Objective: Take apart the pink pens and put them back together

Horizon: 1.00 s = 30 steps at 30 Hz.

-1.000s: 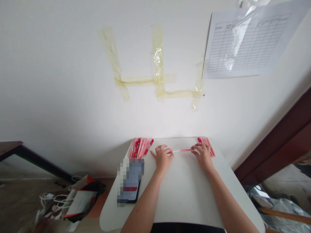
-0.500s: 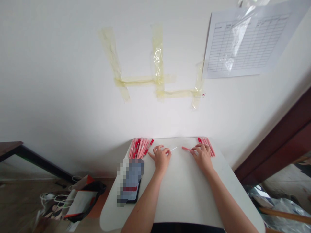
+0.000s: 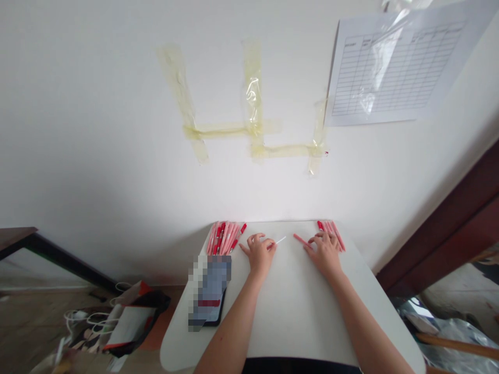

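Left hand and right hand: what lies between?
In the head view: a white-ended stick in the left hand and a pink tube in the right hand, ends apart.

Pink: slim stick (image 3: 301, 240) | white: thin rod (image 3: 280, 240) | pink and red: left pens (image 3: 229, 238) | pink, with red: right pens (image 3: 338, 236) | off-white: tabletop (image 3: 292, 306) | translucent yellow: tape strips (image 3: 253, 72) | white, grey ruled grid: sheet (image 3: 397, 78) | dark reddish brown: panel (image 3: 440, 228)

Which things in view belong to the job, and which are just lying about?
Likely the job:
- thin white-ended piece, in the left hand
- pink tube, in the right hand
- left pen pile
- right pen group

Likely just there:
- phone
- wall tape
- printed sheet
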### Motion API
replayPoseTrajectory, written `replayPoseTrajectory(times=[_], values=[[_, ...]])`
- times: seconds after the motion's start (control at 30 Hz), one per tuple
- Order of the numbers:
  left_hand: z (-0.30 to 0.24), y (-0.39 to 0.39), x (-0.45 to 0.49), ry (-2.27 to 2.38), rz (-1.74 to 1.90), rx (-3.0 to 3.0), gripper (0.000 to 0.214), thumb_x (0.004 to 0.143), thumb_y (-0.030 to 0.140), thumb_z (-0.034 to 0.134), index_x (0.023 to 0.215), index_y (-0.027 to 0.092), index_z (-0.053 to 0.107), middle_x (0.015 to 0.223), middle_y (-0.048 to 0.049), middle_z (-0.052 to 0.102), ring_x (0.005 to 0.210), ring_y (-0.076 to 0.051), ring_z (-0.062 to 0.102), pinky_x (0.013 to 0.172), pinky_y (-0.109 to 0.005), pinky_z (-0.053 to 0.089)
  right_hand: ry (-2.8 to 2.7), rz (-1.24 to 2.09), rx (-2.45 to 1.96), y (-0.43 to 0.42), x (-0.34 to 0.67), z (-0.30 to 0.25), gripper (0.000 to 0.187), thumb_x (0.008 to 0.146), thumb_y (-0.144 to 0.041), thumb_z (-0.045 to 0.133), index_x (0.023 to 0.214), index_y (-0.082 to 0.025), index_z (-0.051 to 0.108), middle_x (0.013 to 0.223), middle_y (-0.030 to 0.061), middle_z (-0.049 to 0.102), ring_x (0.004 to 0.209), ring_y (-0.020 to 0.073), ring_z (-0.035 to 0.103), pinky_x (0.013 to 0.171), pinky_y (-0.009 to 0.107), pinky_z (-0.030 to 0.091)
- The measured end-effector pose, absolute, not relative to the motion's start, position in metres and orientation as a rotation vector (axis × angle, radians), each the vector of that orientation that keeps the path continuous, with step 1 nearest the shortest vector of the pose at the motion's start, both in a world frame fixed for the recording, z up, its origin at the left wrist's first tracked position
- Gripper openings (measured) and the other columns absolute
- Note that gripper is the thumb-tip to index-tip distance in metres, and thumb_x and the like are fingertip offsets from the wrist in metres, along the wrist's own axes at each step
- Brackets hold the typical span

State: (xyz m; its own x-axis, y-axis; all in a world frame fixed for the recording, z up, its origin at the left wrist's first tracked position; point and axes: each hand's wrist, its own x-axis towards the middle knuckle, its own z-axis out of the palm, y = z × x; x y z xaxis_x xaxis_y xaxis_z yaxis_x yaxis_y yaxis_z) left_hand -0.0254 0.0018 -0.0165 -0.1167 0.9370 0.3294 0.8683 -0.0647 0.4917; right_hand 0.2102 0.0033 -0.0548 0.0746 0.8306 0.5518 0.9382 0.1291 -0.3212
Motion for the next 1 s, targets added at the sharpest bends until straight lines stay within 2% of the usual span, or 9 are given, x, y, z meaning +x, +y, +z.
replayPoseTrajectory(times=[0.27, 0.47, 0.7, 1.0], values=[[-0.016, 0.002, -0.024, 1.973, 0.885, 2.018, 0.006, 0.079, 0.033, 0.076, 0.084, 0.035, 0.078, 0.130, -0.0027, 0.061, 0.131, -0.029, 0.041, 0.115, -0.076, 0.005, -1.821, -0.191, -1.533, 0.003, 0.208, -0.048, 0.028, 0.091, -0.048, 0.059, 0.101, -0.027, 0.074, 0.115, 0.0102, 0.059, 0.121, 0.0344, 0.043, 0.100, 0.053, 0.041], [-0.012, -0.001, -0.021, 1.869, 0.849, 2.098, 0.008, 0.076, 0.035, 0.080, 0.084, 0.038, 0.078, 0.131, -0.0004, 0.060, 0.134, -0.029, 0.039, 0.116, -0.074, 0.004, -1.952, -0.103, -1.348, 0.000, 0.200, -0.041, 0.028, 0.093, -0.038, 0.059, 0.118, -0.036, 0.070, 0.120, 0.0093, 0.057, 0.119, 0.0321, 0.044, 0.101, 0.055, 0.044], [-0.009, -0.004, -0.020, 1.795, 0.791, 2.122, 0.011, 0.076, 0.037, 0.080, 0.087, 0.038, 0.079, 0.133, -0.0003, 0.059, 0.135, -0.029, 0.036, 0.118, -0.073, 0.001, -1.977, -0.109, -1.330, 0.001, 0.197, -0.044, 0.018, 0.093, -0.037, 0.060, 0.099, -0.034, 0.076, 0.120, 0.0089, 0.056, 0.119, 0.0319, 0.042, 0.101, 0.056, 0.045], [-0.014, 0.001, -0.023, 1.848, 0.876, 2.106, 0.009, 0.076, 0.032, 0.080, 0.084, 0.036, 0.078, 0.129, -0.0008, 0.062, 0.133, -0.028, 0.041, 0.116, -0.075, 0.005, -1.859, -0.089, -1.329, 0.004, 0.204, -0.049, 0.022, 0.095, -0.041, 0.056, 0.095, -0.032, 0.076, 0.114, 0.0084, 0.059, 0.120, 0.0312, 0.042, 0.100, 0.052, 0.044]])
